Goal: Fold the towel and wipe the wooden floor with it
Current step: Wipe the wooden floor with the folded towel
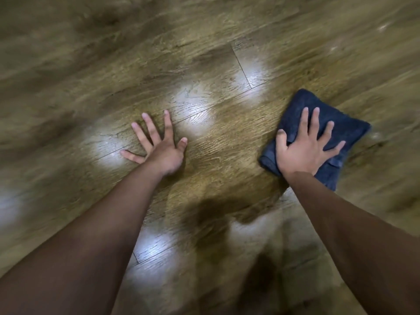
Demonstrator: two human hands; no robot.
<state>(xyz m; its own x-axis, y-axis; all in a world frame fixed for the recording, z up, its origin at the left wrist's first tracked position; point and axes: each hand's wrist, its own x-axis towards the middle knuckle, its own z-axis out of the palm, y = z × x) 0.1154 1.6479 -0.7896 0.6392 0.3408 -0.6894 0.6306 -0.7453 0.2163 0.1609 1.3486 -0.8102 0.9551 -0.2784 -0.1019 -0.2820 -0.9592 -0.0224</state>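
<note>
A dark blue towel point(302, 103), folded into a thick pad, lies flat on the wooden floor point(216, 137) at the right. My right hand point(304, 148) presses down on it with fingers spread and straight, covering its middle. My left hand point(159, 144) rests flat on the bare floorboards to the left, fingers splayed, about a forearm's length from the towel. Both bare forearms reach in from the bottom of the view.
Brown wood-grain planks fill the whole view, with bright patches of reflected light point(193, 98) between and around the hands. The outer parts of the picture are smeared by motion blur. A dark shadow point(211, 214) falls on the floor between my arms.
</note>
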